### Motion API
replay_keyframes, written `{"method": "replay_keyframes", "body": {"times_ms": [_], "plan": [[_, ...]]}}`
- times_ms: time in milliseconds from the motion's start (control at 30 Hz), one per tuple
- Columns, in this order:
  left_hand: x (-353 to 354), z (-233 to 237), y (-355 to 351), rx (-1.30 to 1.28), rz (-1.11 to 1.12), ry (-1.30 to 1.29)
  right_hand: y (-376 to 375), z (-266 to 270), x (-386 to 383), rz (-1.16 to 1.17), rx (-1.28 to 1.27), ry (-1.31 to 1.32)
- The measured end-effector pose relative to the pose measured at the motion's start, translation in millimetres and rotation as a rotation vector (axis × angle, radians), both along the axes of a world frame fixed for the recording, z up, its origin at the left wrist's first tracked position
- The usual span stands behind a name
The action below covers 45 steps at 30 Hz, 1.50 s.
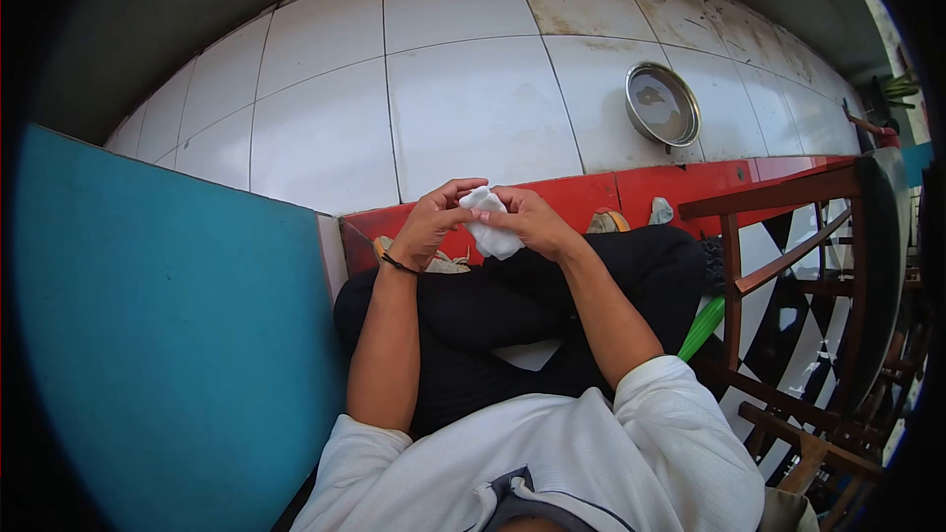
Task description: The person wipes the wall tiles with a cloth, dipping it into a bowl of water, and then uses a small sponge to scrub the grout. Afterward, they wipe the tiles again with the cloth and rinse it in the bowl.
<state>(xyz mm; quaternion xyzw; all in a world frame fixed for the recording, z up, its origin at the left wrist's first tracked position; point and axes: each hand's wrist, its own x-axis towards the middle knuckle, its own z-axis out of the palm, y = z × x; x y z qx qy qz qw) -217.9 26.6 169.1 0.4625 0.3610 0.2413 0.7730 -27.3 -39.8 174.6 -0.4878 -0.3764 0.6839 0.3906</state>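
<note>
A small, crumpled white cloth-like thing (500,239) is held between both hands, above the crossed legs in black trousers. My left hand (431,228), with a dark band at the wrist, pinches its left side. On the other side, my right hand (532,221) has its thumb across the front of the white thing and its fingers behind. The two hands nearly meet at its top. Part of the fingers is hidden behind the white thing, and its exact kind cannot be made out.
A round metal basin (662,105) with liquid stands on the white tiles beyond a red ledge (581,195). A blue-green panel (177,335) rises at left. Wooden chairs (778,199) are at right. Near my knee lie a small pale object (661,211) and something green (702,329).
</note>
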Motion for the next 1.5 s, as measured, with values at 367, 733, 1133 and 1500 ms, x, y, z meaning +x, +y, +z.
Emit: {"method": "replay_keyframes", "body": {"times_ms": [367,733,1133,1500], "plan": [[-6.8,-3.3,-0.6,0.031,-0.125,0.073,-8.1,-4.3,15.6,-0.087,-0.068,0.055],[-1.2,-14.6,-2.2,0.010,0.166,0.277,80.8,-39.8,171.6,-0.432,-0.160,-1.444],[13.9,-1.4,3.0,0.165,-0.014,0.489,111.8,-224.9,216.3,-0.926,-0.499,-1.758],[12.1,-0.6,5.1,0.147,-0.023,0.522,180.6,-216.5,84.6,-0.111,0.484,-1.337]]}}
